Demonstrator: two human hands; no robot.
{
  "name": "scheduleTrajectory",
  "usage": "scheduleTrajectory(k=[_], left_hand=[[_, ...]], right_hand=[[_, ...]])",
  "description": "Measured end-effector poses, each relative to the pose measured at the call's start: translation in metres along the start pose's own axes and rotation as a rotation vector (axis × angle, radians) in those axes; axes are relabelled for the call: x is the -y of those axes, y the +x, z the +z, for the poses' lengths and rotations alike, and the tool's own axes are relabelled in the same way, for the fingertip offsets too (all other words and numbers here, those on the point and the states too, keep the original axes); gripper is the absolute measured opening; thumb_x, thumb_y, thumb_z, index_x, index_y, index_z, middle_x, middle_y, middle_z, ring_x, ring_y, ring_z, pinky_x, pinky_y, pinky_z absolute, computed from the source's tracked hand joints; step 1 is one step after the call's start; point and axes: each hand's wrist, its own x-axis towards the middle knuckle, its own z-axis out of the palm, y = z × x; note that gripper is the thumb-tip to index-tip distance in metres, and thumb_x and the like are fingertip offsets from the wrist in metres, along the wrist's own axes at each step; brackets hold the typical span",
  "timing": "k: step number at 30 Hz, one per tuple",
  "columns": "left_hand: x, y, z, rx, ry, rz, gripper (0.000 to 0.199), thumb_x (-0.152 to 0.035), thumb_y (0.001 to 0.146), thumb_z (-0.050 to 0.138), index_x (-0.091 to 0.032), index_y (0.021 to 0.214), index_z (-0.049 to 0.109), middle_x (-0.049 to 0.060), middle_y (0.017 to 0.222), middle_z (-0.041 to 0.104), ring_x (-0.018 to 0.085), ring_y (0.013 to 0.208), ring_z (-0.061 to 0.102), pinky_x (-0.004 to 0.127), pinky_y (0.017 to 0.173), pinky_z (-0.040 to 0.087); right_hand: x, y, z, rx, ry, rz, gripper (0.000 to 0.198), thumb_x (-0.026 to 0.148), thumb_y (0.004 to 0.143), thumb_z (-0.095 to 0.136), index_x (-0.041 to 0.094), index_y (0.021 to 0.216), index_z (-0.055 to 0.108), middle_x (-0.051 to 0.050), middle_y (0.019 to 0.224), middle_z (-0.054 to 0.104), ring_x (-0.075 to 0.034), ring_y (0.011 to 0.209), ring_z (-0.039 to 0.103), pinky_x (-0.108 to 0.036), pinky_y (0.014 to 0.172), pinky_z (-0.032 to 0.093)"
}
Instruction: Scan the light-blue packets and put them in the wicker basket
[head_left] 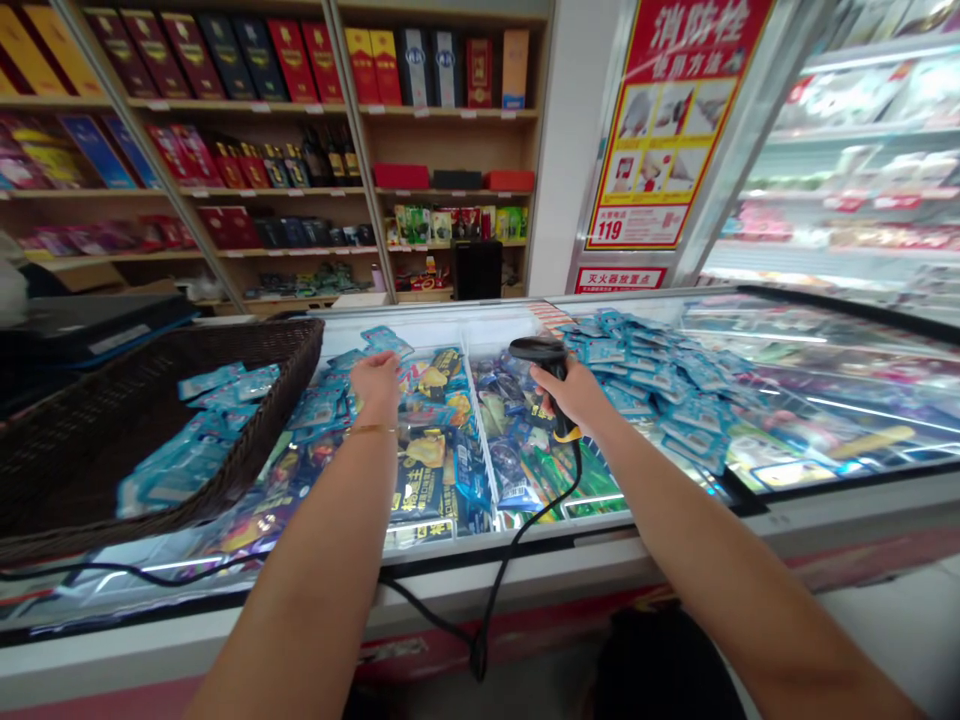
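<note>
My right hand (570,392) is wrapped around a black barcode scanner (541,350), its head tilted to the left above the glass top of a chest freezer (476,322). My left hand (376,380) is closed, fingertips together, over a loose group of small blue packets (321,404). One blue packet (386,341) shows just beyond the fingers; I cannot tell whether they grip it. To the right of the scanner lies a large heap of the same blue packets (660,365). More blue packets (180,455) lie in a dark brown woven basket (304,350) at left.
The scanner's black cable (517,540) hangs over the freezer's front edge and runs left. Bagged frozen goods (427,450) show beneath the glass. Behind stand shelves of boxes (292,60), a red and yellow wall poster (652,130) and, right, a lit display cooler (862,190).
</note>
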Motion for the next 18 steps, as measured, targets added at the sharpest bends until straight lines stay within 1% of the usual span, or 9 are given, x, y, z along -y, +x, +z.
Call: scheduleTrajectory(k=[2,4,7,9,13,18], left_hand=[[-0.003,-0.005,0.006,0.006,-0.124,-0.035,0.022,-0.013,0.071,0.07,-0.02,0.088,0.057,-0.003,0.076,0.059,0.014,0.077,0.067,0.033,0.083,0.057],[-0.006,-0.01,0.011,0.057,-0.211,-0.065,0.029,-0.01,0.07,0.073,-0.02,0.091,0.055,-0.005,0.075,0.057,0.011,0.076,0.067,0.031,0.084,0.058],[-0.01,-0.018,0.017,0.183,-0.281,-0.113,0.028,-0.012,0.069,0.079,-0.018,0.082,0.055,-0.003,0.071,0.058,0.014,0.076,0.07,0.034,0.085,0.059],[-0.011,-0.022,0.021,0.249,-0.291,-0.139,0.024,-0.015,0.071,0.08,-0.017,0.078,0.056,-0.002,0.069,0.06,0.015,0.076,0.071,0.036,0.085,0.059],[-0.008,-0.029,0.029,0.313,-0.268,-0.149,0.014,-0.018,0.076,0.076,-0.014,0.076,0.062,-0.001,0.067,0.063,0.017,0.075,0.071,0.035,0.085,0.058],[-0.005,-0.034,0.033,0.375,-0.244,-0.149,0.013,-0.018,0.075,0.076,-0.014,0.071,0.064,-0.001,0.066,0.065,0.021,0.081,0.074,0.037,0.086,0.058]], right_hand=[[-0.002,0.0,0.0,0.006,-0.026,0.002,0.026,0.04,0.084,0.071,0.021,0.085,0.054,0.001,0.064,0.063,-0.011,0.041,0.056,-0.022,0.037,0.044],[-0.003,-0.001,0.001,0.017,-0.04,0.002,0.027,0.042,0.084,0.071,0.021,0.086,0.054,0.0,0.065,0.064,-0.012,0.041,0.056,-0.023,0.038,0.045],[-0.002,-0.005,0.004,0.047,-0.071,-0.027,0.026,0.043,0.085,0.07,0.021,0.087,0.055,0.0,0.064,0.065,-0.012,0.041,0.056,-0.024,0.039,0.045],[0.0,-0.009,0.005,0.073,-0.111,-0.061,0.026,0.043,0.086,0.068,0.021,0.085,0.055,-0.001,0.061,0.064,-0.013,0.042,0.056,-0.024,0.041,0.046],[0.008,-0.018,0.008,0.1,-0.159,-0.096,0.025,0.043,0.086,0.067,0.021,0.083,0.055,0.0,0.056,0.062,-0.014,0.041,0.056,-0.024,0.042,0.046],[0.016,-0.025,0.012,0.111,-0.179,-0.099,0.025,0.041,0.085,0.068,0.021,0.081,0.054,0.001,0.053,0.06,-0.013,0.041,0.056,-0.024,0.044,0.046]])
